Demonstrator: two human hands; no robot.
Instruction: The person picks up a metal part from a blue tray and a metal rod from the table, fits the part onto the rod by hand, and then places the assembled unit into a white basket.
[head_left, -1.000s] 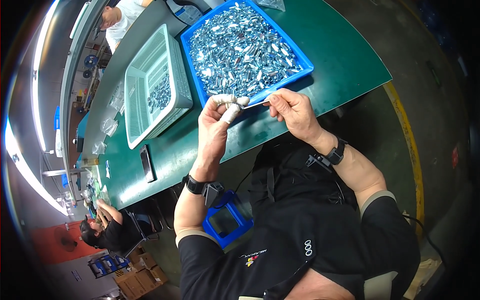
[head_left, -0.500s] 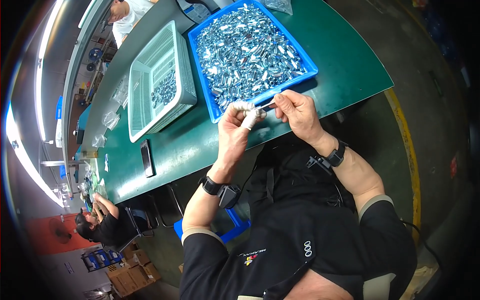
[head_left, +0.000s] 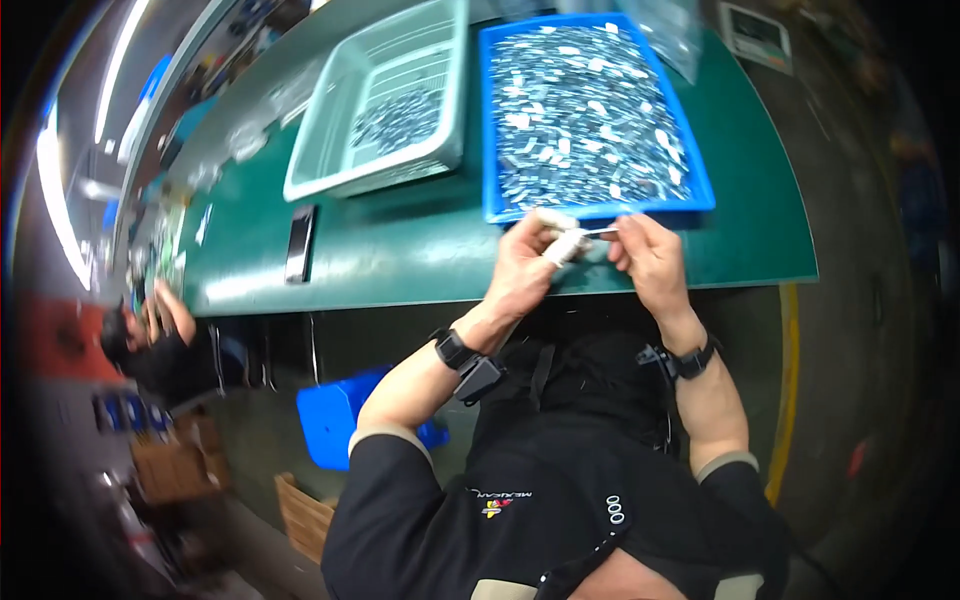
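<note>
My left hand (head_left: 522,268), with white coverings on some fingertips, is closed in a pinch near the table's front edge. What it holds is hidden among its fingers. Opposite it, my right hand (head_left: 652,265) grips a thin, pale metallic strip or tool (head_left: 600,231) that points toward the left fingertips. Just beyond both hands lies a blue tray (head_left: 703,192), heaped with small shiny metal pieces (head_left: 590,125). Farther left stands a pale green slatted basket (head_left: 400,175) with a smaller pile of similar metal pieces (head_left: 400,120) inside.
On the green table (head_left: 400,255) lies a dark phone (head_left: 300,243). Clear plastic bags (head_left: 672,35) rest beside the tray's far right corner. A blue stool (head_left: 330,425) stands below the table at left. Another person (head_left: 170,345) sits farther left. A yellow floor line (head_left: 788,380) runs at right.
The whole view has turned and shifted, so the tray and basket appear farther right. Both hands keep their pinch close together, and the thin strip stays in the right hand.
</note>
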